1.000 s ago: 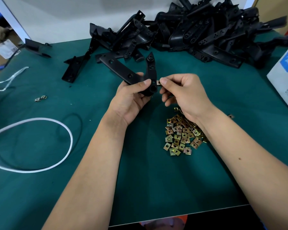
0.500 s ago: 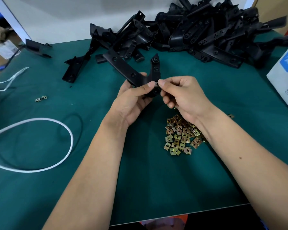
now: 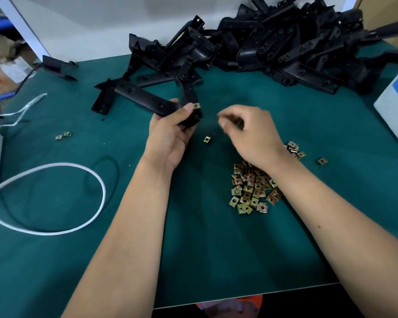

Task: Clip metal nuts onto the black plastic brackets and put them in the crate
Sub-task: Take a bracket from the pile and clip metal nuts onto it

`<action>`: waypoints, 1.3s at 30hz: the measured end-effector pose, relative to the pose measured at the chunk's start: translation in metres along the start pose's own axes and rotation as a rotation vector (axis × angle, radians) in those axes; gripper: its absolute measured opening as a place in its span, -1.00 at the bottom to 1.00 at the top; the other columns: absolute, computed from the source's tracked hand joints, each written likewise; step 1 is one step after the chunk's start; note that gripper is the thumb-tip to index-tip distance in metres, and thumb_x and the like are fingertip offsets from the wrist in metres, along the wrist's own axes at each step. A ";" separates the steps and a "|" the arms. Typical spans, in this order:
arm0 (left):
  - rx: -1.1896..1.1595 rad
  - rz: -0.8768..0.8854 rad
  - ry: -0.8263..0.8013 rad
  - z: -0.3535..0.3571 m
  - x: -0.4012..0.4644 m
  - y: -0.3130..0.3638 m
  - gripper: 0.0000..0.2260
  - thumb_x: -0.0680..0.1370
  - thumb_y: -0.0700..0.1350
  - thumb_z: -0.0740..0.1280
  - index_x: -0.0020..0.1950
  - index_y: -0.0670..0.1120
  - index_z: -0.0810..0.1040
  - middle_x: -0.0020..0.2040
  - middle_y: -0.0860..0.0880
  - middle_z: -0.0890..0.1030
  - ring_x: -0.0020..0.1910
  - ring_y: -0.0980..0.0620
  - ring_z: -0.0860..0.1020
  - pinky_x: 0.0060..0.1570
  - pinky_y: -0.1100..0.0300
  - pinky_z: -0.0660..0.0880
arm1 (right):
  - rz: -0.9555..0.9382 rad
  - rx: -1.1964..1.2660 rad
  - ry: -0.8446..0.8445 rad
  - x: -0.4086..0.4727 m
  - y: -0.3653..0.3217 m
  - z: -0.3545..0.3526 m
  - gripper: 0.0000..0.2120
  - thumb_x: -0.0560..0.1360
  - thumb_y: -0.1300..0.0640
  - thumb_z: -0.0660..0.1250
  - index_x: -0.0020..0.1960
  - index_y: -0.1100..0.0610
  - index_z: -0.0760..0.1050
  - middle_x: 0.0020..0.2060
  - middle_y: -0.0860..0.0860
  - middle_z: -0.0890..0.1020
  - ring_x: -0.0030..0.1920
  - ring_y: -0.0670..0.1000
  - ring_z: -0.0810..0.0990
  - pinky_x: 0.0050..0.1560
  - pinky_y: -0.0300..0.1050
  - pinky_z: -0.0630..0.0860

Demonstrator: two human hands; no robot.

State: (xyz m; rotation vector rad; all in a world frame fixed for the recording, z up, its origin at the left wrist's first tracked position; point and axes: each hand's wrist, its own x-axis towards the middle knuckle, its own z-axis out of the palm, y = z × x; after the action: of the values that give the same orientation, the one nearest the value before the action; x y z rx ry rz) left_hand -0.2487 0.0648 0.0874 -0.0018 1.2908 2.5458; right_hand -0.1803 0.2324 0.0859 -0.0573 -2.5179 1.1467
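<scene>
**Clipped nut could slip; loose nuts straying**

The left hand (image 3: 170,136) grips the black plastic V-shaped bracket (image 3: 147,99), a brass-coloured square metal nut (image 3: 196,106) clipped on beside the thumb. If half-seated, it may drop off. The right hand (image 3: 251,131) is motion-blurred (its grip cannot be told) above the pile of nuts (image 3: 253,189); one stray nut (image 3: 206,139) lies between the hands. No crate is visible.

The left hand (image 3: 170,134) grips a black bracket (image 3: 147,99), thumb on top. The right hand (image 3: 251,131) hovers blurred beside it, fingers loosely curled; both forearms reach forward.
</scene>
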 end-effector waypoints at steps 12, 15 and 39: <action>-0.074 -0.032 -0.008 -0.005 0.002 0.002 -0.78 0.56 -0.30 0.41 0.12 -0.11 0.45 -0.18 -0.04 0.65 -0.17 0.02 0.67 -0.12 0.13 0.62 | -0.164 -0.315 -0.223 -0.001 -0.009 0.008 -0.94 0.57 0.10 0.46 0.01 0.07 0.61 -0.06 -0.07 0.58 -0.05 -0.03 0.55 0.02 -0.05 0.52; 0.006 -0.025 -0.023 -0.003 0.003 0.002 -0.78 0.57 -0.26 0.41 0.12 -0.10 0.43 -0.18 -0.02 0.64 -0.14 0.02 0.65 -0.16 0.14 0.60 | -0.047 -0.015 -0.085 -0.001 -0.007 0.006 -0.95 0.55 0.19 0.47 -0.03 0.10 0.61 -0.18 -0.07 0.66 -0.17 -0.07 0.62 -0.07 -0.17 0.56; 0.246 -0.076 -0.173 0.007 -0.010 -0.006 -0.72 0.53 -0.29 0.46 0.17 -0.13 0.47 0.04 -0.17 0.59 0.02 -0.15 0.57 -0.06 0.01 0.59 | 0.205 0.807 0.103 0.003 -0.003 0.000 -0.90 0.52 0.34 0.47 -0.06 0.17 0.69 -0.27 0.03 0.69 -0.23 -0.02 0.64 -0.11 -0.16 0.60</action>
State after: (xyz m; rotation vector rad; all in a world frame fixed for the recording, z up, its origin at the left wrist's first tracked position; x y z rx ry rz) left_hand -0.2365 0.0709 0.0882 0.2119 1.4934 2.2534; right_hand -0.1830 0.2313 0.0888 -0.1556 -1.8222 2.0871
